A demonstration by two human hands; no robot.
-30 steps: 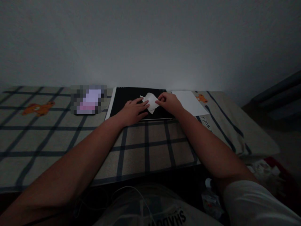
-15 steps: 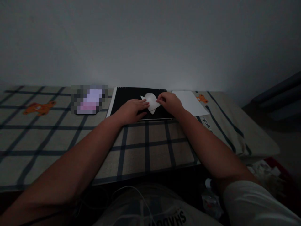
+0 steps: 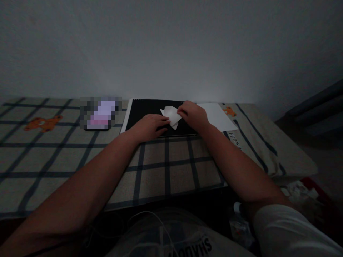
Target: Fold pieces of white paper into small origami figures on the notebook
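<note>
A small piece of folded white paper (image 3: 171, 113) with pointed corners lies on a black flat board (image 3: 144, 110) that has a white left edge. My left hand (image 3: 153, 125) rests at the paper's left side, fingers stretched out flat with their tips on it. At the paper's right edge, my right hand (image 3: 193, 115) pinches a flap between thumb and fingers. That flap is raised a little, and a lower corner of the paper shows beneath it. The fingertips of my right hand partly cover the paper's edge.
Sheets of white paper (image 3: 217, 116) lie right of the board. A phone (image 3: 101, 114), blurred out, lies to the left. All rest on a checked tablecloth (image 3: 158, 160) against a wall. Below the table edge at right are a bottle (image 3: 239, 225) and crumpled white stuff (image 3: 302, 194).
My right hand has moved slightly up and left, drawing the paper's right flap inward. More of the lower corner shows. My left hand stays nearly in place, fingertips a little lower on the paper.
</note>
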